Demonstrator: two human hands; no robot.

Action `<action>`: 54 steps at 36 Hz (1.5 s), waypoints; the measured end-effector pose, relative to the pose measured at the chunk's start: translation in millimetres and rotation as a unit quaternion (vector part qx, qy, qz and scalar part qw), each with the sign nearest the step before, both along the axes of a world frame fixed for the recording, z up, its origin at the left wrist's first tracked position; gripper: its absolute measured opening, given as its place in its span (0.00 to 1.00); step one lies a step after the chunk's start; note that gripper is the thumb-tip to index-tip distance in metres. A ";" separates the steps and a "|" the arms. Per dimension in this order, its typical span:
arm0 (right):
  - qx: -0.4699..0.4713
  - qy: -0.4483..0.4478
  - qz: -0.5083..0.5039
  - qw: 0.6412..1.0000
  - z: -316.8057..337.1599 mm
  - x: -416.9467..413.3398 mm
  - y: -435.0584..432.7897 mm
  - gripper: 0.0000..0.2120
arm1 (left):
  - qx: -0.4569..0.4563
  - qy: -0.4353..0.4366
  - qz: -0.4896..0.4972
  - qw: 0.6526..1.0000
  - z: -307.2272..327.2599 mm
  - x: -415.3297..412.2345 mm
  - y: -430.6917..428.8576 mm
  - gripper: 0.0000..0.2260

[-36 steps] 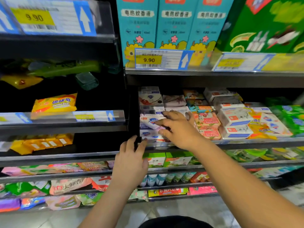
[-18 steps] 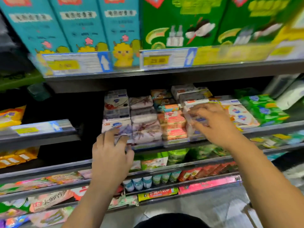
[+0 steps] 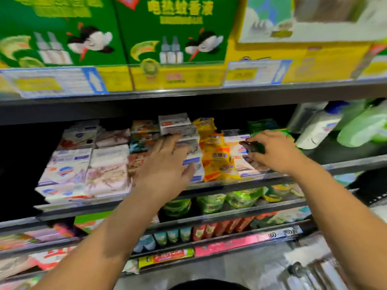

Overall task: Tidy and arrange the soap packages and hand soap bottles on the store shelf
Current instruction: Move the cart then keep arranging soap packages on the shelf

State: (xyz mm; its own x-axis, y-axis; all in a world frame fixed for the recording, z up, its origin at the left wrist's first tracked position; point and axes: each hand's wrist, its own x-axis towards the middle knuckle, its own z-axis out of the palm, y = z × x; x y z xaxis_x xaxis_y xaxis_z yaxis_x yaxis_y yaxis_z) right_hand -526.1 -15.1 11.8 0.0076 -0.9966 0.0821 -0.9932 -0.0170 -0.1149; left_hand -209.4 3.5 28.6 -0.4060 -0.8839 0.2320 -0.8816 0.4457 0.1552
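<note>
The soap shelf (image 3: 345,162) holds rows of stacked soap packages. My left hand (image 3: 165,166) lies with spread fingers on a stack of white soap boxes (image 3: 184,127) near the middle. To their right stands a column of yellow soap packs (image 3: 217,162). My right hand (image 3: 272,151) reaches past them, its fingers curled round the edge of a white and green soap package (image 3: 240,166) at the row's right end. A white hand soap bottle (image 3: 316,130) stands further right. The view is blurred.
White-blue soap boxes (image 3: 67,170) and pink-patterned packs (image 3: 106,176) fill the shelf's left part. Green boxes (image 3: 167,38) stand on the shelf above. Green packs (image 3: 209,203) and small tubes lie on the shelves below. A pale green refill bag (image 3: 364,126) sits far right.
The view has swung right along the shelf. Both hands have moved right: the left from the leftmost boxes to the white stack, the right to the row's right end.
</note>
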 end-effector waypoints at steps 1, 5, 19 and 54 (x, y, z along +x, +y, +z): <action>0.010 0.017 0.002 1.000 1.8 -5.1 -5.1 0.26 | 0.036 -0.004 0.005 0.999 4.8 -10.2 -6.5 0.23; 0.065 0.062 0.022 0.996 9.2 -15.3 -23.3 0.30 | 0.065 0.002 0.030 0.997 1.7 -40.0 -32.0 0.30; 0.212 0.026 0.094 0.972 6.2 -27.6 -86.4 0.41 | 0.044 -0.110 0.095 0.988 -33.0 -55.0 -54.0 0.40; 0.040 -0.037 0.030 0.998 6.0 -27.9 -89.9 0.27 | 0.071 -0.101 0.096 0.988 -20.6 -60.6 -48.5 0.40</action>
State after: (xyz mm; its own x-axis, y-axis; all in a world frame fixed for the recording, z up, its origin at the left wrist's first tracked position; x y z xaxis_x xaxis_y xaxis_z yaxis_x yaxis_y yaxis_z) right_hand -554.0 -105.1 17.8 0.0636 -0.9980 0.0040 -0.9795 -0.0632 -0.1914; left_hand -270.0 -45.0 8.0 -0.2532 -0.9669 0.0315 -0.9671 0.2538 0.0163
